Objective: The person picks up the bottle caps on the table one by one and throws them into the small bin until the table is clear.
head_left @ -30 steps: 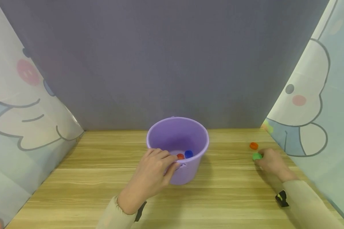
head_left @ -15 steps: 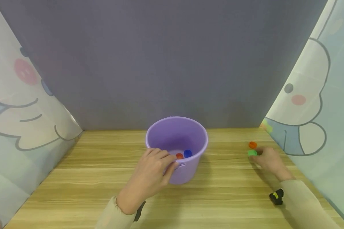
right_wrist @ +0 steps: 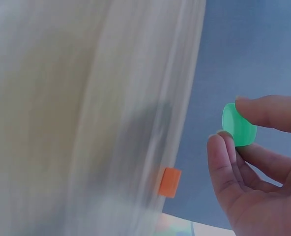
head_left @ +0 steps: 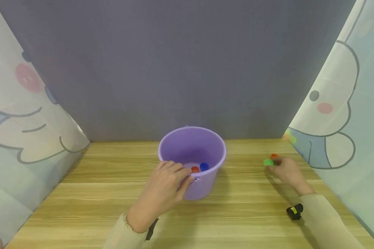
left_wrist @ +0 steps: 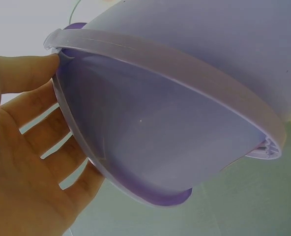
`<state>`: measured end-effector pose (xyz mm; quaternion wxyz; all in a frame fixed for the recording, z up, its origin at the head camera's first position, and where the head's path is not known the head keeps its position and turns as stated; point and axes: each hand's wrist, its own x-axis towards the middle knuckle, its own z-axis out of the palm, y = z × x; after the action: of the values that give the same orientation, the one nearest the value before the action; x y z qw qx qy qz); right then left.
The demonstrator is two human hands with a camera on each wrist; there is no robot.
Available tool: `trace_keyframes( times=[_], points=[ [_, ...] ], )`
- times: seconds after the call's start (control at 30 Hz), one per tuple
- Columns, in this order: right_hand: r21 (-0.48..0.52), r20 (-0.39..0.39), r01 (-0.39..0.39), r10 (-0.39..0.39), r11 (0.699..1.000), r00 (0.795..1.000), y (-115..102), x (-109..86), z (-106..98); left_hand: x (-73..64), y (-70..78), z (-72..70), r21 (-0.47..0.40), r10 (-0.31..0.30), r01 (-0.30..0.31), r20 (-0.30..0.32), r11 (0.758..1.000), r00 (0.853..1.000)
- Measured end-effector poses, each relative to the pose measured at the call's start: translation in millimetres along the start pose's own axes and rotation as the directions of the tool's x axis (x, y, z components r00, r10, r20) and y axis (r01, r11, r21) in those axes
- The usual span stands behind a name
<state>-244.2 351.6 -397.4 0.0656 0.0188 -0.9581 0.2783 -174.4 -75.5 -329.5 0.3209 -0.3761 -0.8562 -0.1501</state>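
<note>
A purple bucket [head_left: 204, 185] stands upright in the middle of the wooden table. My left hand [head_left: 162, 192] holds its near-left rim; the left wrist view has the thumb at the rim [left_wrist: 150, 61] by the handle mount, the fingers along the wall. Inside the bucket lie a red cap [head_left: 195, 169] and a blue cap [head_left: 204, 167]. At the right, my right hand [head_left: 288, 173] pinches a small green plastic cap [right_wrist: 240, 125] between thumb and fingertips, above the table. Just behind that hand an orange cap [head_left: 274, 156] rests on the table, partly covered in the head view.
A dark grey panel [head_left: 187, 69] closes off the table's [head_left: 118, 193] back edge. Cartoon-printed sheets flank it, one on the left [head_left: 40, 135] and one on the right [head_left: 339, 100]. Black straps show at both wrists.
The right hand has carried the green cap a little left and away from the person, and it now overlaps the orange cap. The left hand stays on the bucket.
</note>
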Motion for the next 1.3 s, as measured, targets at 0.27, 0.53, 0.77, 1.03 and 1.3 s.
trace_keyframes(
  times=[0.27,0.53,0.77,1.03,1.3],
  points=[
    [0.019,-0.034,0.028,-0.028,0.999,0.999,-12.1,2.1,4.2,1.1,0.2,0.6,0.0,0.002,-0.002,-0.009,1.0,1.0],
    [0.071,-0.023,0.025,-0.024,0.997,0.999,-24.3,5.6,8.6,1.0,0.1,0.6,-0.001,-0.001,0.001,-0.009,1.0,1.0],
    [0.084,-0.037,0.034,-0.031,0.996,0.999,-35.8,8.3,9.3,0.5,0.1,0.2,0.0,-0.005,0.005,-0.007,1.0,1.0],
    [0.114,-0.043,0.05,-0.045,0.992,0.998,-50.6,8.8,9.6,0.1,0.3,-0.7,0.007,-0.005,0.005,-0.002,1.0,1.0],
    [0.161,-0.077,0.075,-0.064,0.984,0.995,-64.4,12.0,13.1,-0.4,0.2,-0.3,0.004,-0.005,0.005,-0.002,1.0,1.0]
  ],
)
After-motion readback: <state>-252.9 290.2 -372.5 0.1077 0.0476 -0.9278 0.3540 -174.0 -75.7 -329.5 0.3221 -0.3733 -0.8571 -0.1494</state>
